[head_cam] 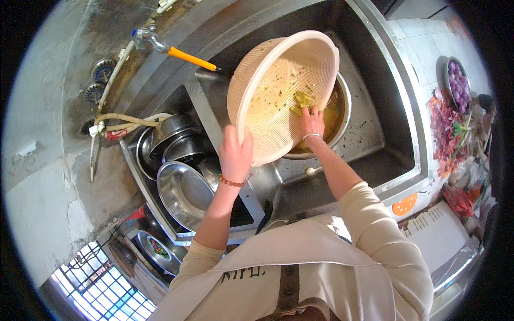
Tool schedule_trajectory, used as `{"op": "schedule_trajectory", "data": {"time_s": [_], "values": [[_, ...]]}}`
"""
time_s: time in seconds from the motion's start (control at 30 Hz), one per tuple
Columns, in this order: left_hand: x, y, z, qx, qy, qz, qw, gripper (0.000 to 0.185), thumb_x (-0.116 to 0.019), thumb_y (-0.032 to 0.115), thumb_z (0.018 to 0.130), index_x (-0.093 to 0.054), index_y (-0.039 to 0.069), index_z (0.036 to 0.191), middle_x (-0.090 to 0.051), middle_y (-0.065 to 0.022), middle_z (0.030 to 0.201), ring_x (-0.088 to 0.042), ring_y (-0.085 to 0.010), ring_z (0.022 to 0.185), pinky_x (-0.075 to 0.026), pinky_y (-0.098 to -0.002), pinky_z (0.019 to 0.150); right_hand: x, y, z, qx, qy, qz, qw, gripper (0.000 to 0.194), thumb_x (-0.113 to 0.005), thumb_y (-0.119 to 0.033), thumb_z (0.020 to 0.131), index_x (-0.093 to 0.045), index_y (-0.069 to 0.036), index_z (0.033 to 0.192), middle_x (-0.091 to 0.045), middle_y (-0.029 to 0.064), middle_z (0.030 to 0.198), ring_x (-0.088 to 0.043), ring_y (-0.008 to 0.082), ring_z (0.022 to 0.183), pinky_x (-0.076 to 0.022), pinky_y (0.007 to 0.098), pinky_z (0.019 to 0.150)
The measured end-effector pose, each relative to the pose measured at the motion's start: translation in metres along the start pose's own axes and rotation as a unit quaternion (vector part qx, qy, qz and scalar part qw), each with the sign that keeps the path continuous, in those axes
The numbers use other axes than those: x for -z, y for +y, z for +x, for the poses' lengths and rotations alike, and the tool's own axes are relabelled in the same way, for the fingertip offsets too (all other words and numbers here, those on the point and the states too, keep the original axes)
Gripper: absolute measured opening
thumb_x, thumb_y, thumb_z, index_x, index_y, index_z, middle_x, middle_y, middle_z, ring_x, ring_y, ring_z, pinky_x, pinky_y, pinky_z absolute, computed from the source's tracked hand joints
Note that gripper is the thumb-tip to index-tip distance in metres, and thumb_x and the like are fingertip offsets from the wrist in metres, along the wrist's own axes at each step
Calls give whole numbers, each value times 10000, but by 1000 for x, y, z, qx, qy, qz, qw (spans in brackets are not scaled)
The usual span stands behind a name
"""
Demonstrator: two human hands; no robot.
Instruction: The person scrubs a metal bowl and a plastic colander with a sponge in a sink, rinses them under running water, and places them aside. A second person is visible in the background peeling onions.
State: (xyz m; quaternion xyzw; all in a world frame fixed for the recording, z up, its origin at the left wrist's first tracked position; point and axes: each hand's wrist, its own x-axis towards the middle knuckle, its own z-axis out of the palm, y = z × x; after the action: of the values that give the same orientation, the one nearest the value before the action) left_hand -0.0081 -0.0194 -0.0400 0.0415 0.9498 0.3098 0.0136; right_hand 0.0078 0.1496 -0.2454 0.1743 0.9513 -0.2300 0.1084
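Note:
A large beige plastic colander [265,88] is tilted over the right basin of a steel sink. My left hand [236,154] grips its rim on the near left side. Inside the colander, at its lower right, my right hand [312,122] has its fingers on a clump of yellow-green leafy scraps [302,101]. Small green and red bits cling to the mesh. Partly hidden behind the colander, a round metal pot [346,100] with yellowish contents stands on the basin floor.
Metal bowls [186,192] fill the left basin. An orange-tipped faucet [192,59] reaches over the sink. On the tiled floor at right stand a bowl of purple onions [459,84] and a heap of reddish peelings [445,136]. A plate with red and green pieces [158,246] sits lower left.

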Motion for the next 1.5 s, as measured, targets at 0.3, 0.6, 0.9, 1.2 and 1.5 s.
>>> {"op": "schedule_trajectory", "data": {"time_s": [0.3, 0.6, 0.9, 1.2, 1.5], "values": [[-31, -40, -50, 170, 20, -116, 978, 318, -558, 70, 820, -348, -24, 1040, -532, -182, 959, -559, -250, 841, -443, -356, 712, -22, -17, -37, 46, -91, 185, 977, 288, -598, -159, 717, -509, -96, 983, -438, 175, 1020, -486, 380, 876, -426, 441, 770], [0, 11, -23, -10, 177, 2, 984, 186, -568, 37, 748, -451, 11, 889, -530, -178, 594, -570, -338, 558, -438, -387, 510, 4, 10, 8, -73, 42, -75, 994, 173, -478, -97, 794, -527, -93, 960, -471, 137, 1045, -498, 295, 942, -430, 383, 787], [20, 32, 3, 5, 154, -118, 981, 432, -530, -70, 669, -512, -13, 1097, -606, -162, 963, -593, -184, 900, -448, -276, 787, 39, -21, -8, -106, -53, 348, 930, 243, -546, -197, 748, -580, -66, 950, -601, 212, 835, -592, 325, 798, -468, 391, 720], [40, 70, -16, 57, 64, -189, 978, 492, -474, -133, 636, -497, -75, 1124, -590, -89, 1010, -545, -112, 902, -433, -229, 792, 81, -157, -55, 227, -7, 408, 884, 265, -502, -166, 774, -460, -53, 1010, -454, 182, 941, -545, 355, 749, -460, 386, 654], [47, 89, -32, 68, 72, -315, 944, 481, -453, -147, 635, -502, -78, 1108, -582, -87, 1026, -538, -115, 916, -422, -223, 801, 91, -112, -51, 107, 68, 221, 967, 173, -494, -130, 801, -436, -13, 915, -503, 179, 854, -557, 351, 625, -468, 400, 535]]}}
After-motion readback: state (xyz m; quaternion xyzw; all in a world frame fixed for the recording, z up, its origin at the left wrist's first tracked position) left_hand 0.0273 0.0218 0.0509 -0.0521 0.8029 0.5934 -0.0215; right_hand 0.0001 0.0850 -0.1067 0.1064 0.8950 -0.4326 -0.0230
